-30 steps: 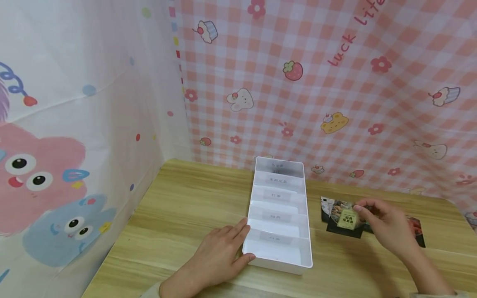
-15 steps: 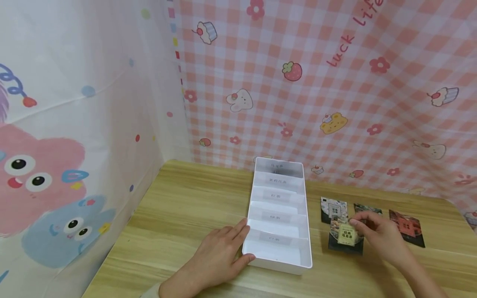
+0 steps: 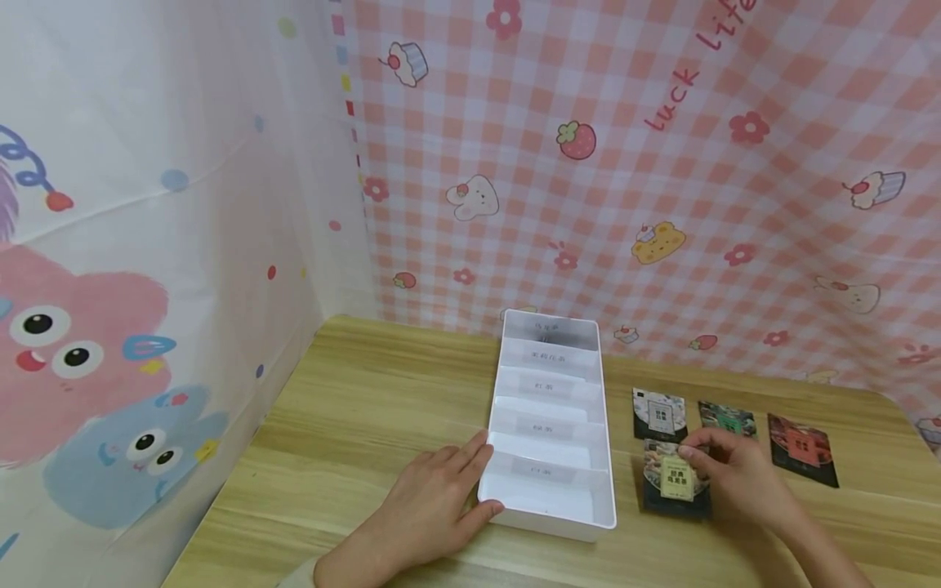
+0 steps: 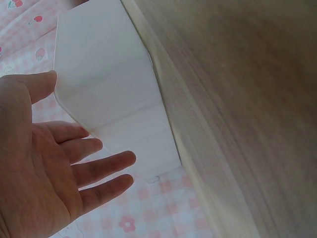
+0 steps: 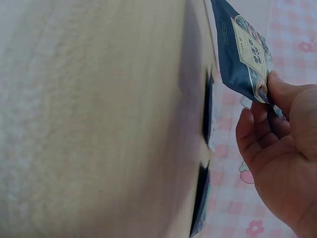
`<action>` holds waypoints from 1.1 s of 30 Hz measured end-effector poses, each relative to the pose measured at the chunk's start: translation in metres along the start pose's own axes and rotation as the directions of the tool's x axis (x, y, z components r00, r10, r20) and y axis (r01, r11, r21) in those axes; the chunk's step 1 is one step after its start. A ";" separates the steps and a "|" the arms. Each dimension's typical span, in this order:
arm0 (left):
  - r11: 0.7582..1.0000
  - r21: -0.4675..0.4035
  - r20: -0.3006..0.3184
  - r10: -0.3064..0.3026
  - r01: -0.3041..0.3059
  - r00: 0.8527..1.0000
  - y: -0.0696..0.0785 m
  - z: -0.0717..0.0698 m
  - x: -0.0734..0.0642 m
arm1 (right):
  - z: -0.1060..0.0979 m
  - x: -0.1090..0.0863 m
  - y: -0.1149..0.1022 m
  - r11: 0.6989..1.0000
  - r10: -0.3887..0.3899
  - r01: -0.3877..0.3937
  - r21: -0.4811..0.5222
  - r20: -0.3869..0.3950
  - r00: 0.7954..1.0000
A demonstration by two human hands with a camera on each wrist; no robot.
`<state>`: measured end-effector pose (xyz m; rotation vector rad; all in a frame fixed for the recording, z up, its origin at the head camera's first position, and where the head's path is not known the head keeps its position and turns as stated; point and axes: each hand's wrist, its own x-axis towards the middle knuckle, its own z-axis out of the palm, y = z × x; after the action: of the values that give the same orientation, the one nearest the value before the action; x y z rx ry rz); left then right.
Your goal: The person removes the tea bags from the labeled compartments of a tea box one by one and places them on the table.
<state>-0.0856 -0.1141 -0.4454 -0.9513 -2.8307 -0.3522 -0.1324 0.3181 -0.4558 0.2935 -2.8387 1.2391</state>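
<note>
My right hand (image 3: 742, 478) pinches a tea packet (image 3: 672, 490) by its upper right corner, between thumb and fingers. This packet is dark with a yellow-green label, and in the right wrist view it hangs tilted above the wood, clear of it. To its left stands a long white divided box (image 3: 544, 527) with several labelled compartments in a row. My left hand (image 3: 430, 506) rests against the box's near left corner: the thumb touches the front edge, and the spread, nearly straight fingers (image 4: 106, 166) lie along its left side.
Behind the held packet lie a white-labelled tea packet (image 3: 659, 415), a green-labelled one (image 3: 724, 415) partly behind the right hand, and a red-labelled one (image 3: 803, 449). A pink checked curtain (image 3: 588, 204) hangs at the back of the wooden table (image 3: 353, 392), a white printed one (image 3: 220, 245) at the left.
The right hand has drawn the yellow-green packet towards the near side and slightly left, off the white-labelled packet it overlapped. The left hand and box have stayed put.
</note>
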 end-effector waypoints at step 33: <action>1.000 0.005 -0.008 0.005 -0.005 1.000 -0.001 0.000 -0.001 | 0.012 0.010 0.018 0.984 0.080 -0.051 -0.168 0.168 0.983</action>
<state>-0.0851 -0.1151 -0.4457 -0.9533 -2.8203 -0.3482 -0.1450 0.3198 -0.4763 0.3190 -3.0997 1.0293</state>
